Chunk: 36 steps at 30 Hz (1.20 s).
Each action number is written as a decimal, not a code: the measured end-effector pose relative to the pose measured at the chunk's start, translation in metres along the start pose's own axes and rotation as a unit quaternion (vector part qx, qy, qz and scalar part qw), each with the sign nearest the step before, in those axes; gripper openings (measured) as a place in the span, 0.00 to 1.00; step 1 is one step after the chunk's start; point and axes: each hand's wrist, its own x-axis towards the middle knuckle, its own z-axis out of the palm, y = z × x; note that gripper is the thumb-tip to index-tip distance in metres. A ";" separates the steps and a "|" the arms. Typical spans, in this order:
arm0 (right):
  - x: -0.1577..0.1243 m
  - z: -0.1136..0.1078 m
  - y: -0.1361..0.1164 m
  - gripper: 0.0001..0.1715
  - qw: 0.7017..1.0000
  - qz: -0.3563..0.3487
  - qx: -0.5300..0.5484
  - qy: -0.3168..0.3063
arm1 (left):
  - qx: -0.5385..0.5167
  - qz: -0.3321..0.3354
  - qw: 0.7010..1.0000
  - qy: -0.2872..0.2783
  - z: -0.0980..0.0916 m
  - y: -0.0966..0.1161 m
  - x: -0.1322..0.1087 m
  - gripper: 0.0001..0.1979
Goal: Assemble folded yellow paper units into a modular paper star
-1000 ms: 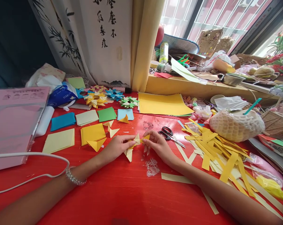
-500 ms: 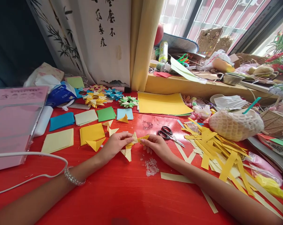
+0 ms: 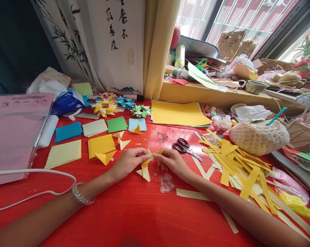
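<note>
I see the folded yellow paper piece [image 3: 145, 170], pointed, part pale and part deeper yellow, at the middle of the glossy red table [image 3: 144, 212], its lower tips on or just over the surface. The left hand [image 3: 127, 161] pinches its left side with thumb and fingertips closed on the paper. The right hand [image 3: 170, 160] pinches the deeper yellow tip from the right, fingers curled tight on it.

Just right of that hand lie black-handled scissors [image 3: 184, 145], and farther right is a loose heap of yellow paper strips [image 3: 237, 161]. To the left I make out a folded yellow triangle [image 3: 105, 157] beside a stack of yellow paper squares [image 3: 100, 144]. At the far side rest finished paper stars [image 3: 104, 108] and a large yellow sheet [image 3: 179, 113].
</note>
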 end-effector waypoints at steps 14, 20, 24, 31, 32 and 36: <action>-0.001 0.000 0.002 0.22 0.995 -0.039 -0.085 -0.044 | 0.028 -0.020 0.998 -0.052 -0.003 -0.007 0.003 0.16; -0.001 -0.001 0.004 0.22 0.986 -0.070 -0.139 -0.066 | 0.086 -0.014 0.994 -0.060 -0.002 0.001 -0.002 0.16; 0.000 -0.001 0.005 0.22 0.984 -0.079 -0.148 -0.068 | 0.091 -0.010 0.994 -0.055 -0.001 0.001 -0.002 0.14; -0.001 -0.001 0.005 0.23 0.983 -0.064 -0.145 -0.090 | 0.110 0.015 0.992 -0.068 0.000 -0.004 -0.001 0.14; -0.001 -0.001 0.005 0.23 0.985 -0.054 -0.133 -0.094 | 0.104 0.015 0.992 -0.071 0.001 -0.004 -0.001 0.15; 0.003 -0.003 0.002 0.28 0.999 -0.004 -0.001 -0.053 | 0.083 0.012 0.993 -0.081 0.003 -0.001 -0.002 0.13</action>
